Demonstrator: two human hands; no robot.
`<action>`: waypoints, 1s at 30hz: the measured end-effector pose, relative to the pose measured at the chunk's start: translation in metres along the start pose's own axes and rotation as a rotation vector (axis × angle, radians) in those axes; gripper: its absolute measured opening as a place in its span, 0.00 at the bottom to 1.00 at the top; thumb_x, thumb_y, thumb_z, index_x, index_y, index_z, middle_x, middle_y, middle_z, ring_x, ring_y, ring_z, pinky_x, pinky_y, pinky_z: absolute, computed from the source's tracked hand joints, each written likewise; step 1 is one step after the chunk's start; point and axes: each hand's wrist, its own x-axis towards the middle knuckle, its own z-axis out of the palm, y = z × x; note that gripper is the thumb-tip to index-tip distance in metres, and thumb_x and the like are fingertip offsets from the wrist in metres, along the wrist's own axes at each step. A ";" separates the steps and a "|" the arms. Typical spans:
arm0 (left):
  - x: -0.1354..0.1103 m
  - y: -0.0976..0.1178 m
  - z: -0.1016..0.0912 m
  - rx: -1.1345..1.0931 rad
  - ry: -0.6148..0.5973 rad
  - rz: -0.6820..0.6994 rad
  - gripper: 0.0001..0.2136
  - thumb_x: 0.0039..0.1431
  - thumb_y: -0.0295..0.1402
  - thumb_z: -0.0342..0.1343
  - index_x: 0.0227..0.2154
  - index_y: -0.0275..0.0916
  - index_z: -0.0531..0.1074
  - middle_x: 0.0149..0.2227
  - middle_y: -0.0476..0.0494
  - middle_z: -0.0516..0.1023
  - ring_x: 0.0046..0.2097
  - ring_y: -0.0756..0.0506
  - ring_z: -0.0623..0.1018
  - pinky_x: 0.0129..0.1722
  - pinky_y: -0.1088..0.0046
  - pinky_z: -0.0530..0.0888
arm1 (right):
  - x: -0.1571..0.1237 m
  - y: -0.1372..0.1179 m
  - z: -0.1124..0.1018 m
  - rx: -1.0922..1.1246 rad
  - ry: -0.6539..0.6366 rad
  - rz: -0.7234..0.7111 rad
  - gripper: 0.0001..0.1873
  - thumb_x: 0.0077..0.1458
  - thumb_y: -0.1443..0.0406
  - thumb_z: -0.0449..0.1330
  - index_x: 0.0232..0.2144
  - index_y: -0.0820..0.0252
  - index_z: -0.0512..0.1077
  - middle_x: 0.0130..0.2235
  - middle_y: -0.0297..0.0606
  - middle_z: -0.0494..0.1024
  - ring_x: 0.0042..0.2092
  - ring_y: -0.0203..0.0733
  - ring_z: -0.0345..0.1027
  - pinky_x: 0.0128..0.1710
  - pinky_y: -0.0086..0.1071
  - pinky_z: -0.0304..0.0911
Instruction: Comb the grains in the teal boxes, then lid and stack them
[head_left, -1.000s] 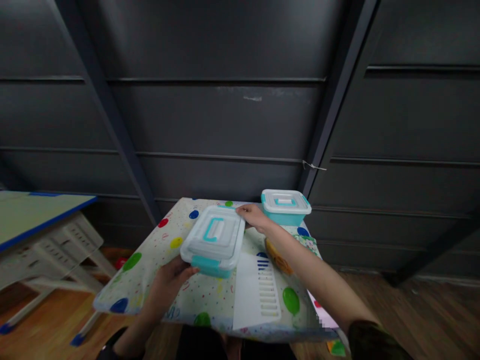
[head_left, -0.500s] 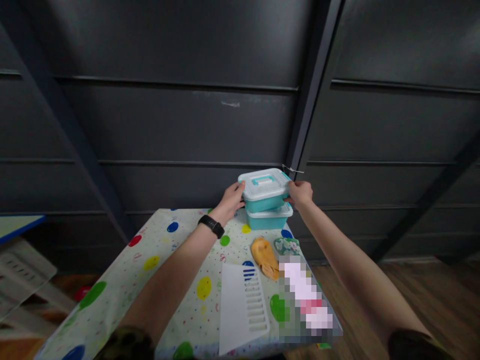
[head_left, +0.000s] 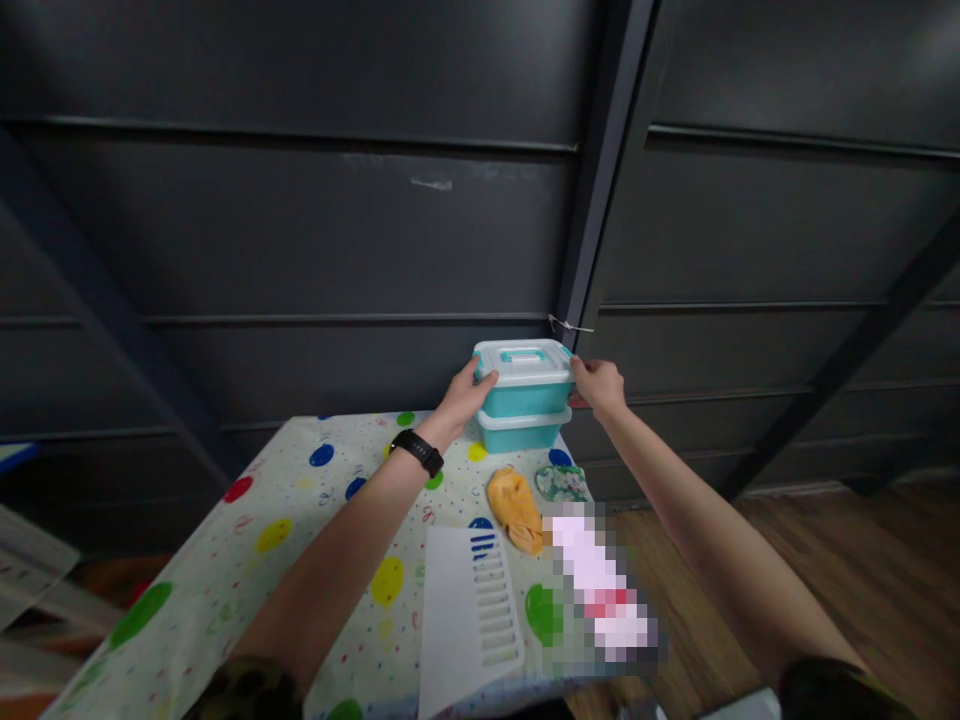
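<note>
Two teal storage boxes with white lids are stacked at the far end of the table. The upper storage box sits squarely on the lower storage box, and its lid has a teal handle. My left hand grips the upper box at its left front corner, thumb against the lid's side. At the right end, my right hand holds the upper box by the lid's edge, near a teal clip; its fingertips are partly hidden. A black band is on my left wrist.
The tablecloth has a balloon print. Nearer to me lie a folded orange cloth, a green floral piece, a white slotted board and a blurred-out item. A dark panelled wall stands behind the table.
The upper box has come down and straightened onto the lower one, where before it sat tilted and askew. Both hands still hold it. The view has shifted slightly right.
</note>
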 end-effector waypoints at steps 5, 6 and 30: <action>-0.026 -0.016 -0.016 0.204 0.098 0.014 0.25 0.68 0.40 0.54 0.63 0.32 0.70 0.59 0.23 0.80 0.55 0.36 0.81 0.55 0.54 0.77 | -0.035 -0.009 -0.015 -0.337 0.207 -0.090 0.30 0.73 0.50 0.50 0.64 0.68 0.68 0.44 0.60 0.84 0.46 0.63 0.81 0.44 0.45 0.71; -0.041 -0.020 -0.020 0.267 0.072 0.029 0.19 0.67 0.38 0.55 0.55 0.33 0.77 0.54 0.26 0.83 0.51 0.36 0.82 0.53 0.54 0.77 | -0.047 -0.008 -0.016 -0.388 0.197 -0.131 0.28 0.74 0.52 0.49 0.62 0.67 0.69 0.43 0.59 0.85 0.46 0.62 0.81 0.44 0.44 0.70; -0.230 -0.054 -0.073 0.731 -0.025 -0.046 0.52 0.53 0.42 0.68 0.76 0.31 0.48 0.79 0.27 0.50 0.78 0.32 0.54 0.74 0.52 0.60 | -0.156 -0.023 0.077 0.529 -0.845 -0.428 0.13 0.62 0.53 0.60 0.33 0.56 0.70 0.33 0.36 0.76 0.34 0.41 0.70 0.35 0.33 0.66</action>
